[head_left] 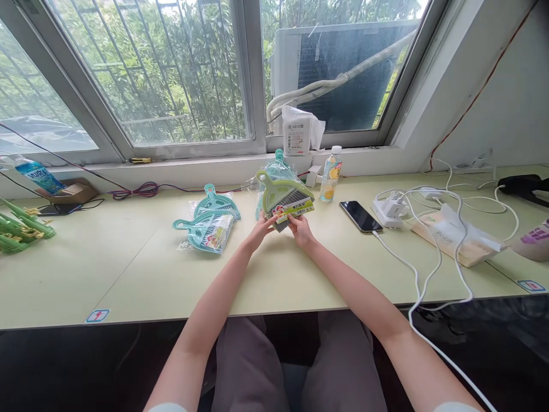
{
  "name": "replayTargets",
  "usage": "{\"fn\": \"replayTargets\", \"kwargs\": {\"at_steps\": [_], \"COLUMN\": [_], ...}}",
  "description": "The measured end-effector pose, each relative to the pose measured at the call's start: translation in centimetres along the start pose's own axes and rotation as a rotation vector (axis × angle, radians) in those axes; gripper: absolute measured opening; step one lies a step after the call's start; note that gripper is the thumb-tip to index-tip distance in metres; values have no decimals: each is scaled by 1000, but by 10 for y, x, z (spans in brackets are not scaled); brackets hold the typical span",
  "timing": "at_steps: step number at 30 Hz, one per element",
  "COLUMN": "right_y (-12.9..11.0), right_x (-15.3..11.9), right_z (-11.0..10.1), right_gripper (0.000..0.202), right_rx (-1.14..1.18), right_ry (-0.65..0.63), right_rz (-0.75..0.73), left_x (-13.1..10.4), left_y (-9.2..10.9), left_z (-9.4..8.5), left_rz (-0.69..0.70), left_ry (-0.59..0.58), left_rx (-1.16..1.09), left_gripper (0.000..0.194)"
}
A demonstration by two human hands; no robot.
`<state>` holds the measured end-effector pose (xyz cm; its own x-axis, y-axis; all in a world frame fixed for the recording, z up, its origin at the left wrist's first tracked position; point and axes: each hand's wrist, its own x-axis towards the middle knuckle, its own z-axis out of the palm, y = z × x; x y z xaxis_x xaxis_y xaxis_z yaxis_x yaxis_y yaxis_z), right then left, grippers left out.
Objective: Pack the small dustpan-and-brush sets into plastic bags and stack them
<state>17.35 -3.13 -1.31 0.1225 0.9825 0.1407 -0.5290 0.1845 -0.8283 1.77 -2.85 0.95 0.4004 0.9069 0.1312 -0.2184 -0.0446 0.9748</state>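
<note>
A green dustpan and brush set [285,197] with a printed label is held up at the middle of the table. My left hand [261,232] grips its lower left edge, and my right hand [300,228] grips the lower edge farther right, fingers closed on it. Behind it stands a teal dustpan set [279,163] in clear wrap, partly hidden. To the left, two teal wrapped dustpan sets lie on the table, the front one [201,232] overlapping the rear one [217,200].
On the pale table [150,286], a drink bottle [330,174], a phone [360,216], a charger block [389,210], white cables and a tissue pack [454,234] lie to the right. A cardboard box [75,191] and green stalks [21,229] are far left.
</note>
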Motion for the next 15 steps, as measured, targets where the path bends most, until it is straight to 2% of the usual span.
{"fn": "replayTargets", "kwargs": {"at_steps": [4,6,10,15], "right_y": [3,5,7,9], "right_x": [1,2,3,2], "right_z": [-1,-2,-2,-2], "right_gripper": [39,40,41,37], "right_rx": [-27,-43,-40,-45], "right_ry": [-3,-13,-25,-27], "right_rz": [3,-1,2,8], "left_x": [2,2,4,10], "left_y": [-3,-5,-13,-26], "left_z": [8,12,15,7], "left_rz": [128,171,218,267], "left_ry": [140,193,290,349], "left_rx": [-12,-3,3,57], "left_gripper": [100,106,97,88]}}
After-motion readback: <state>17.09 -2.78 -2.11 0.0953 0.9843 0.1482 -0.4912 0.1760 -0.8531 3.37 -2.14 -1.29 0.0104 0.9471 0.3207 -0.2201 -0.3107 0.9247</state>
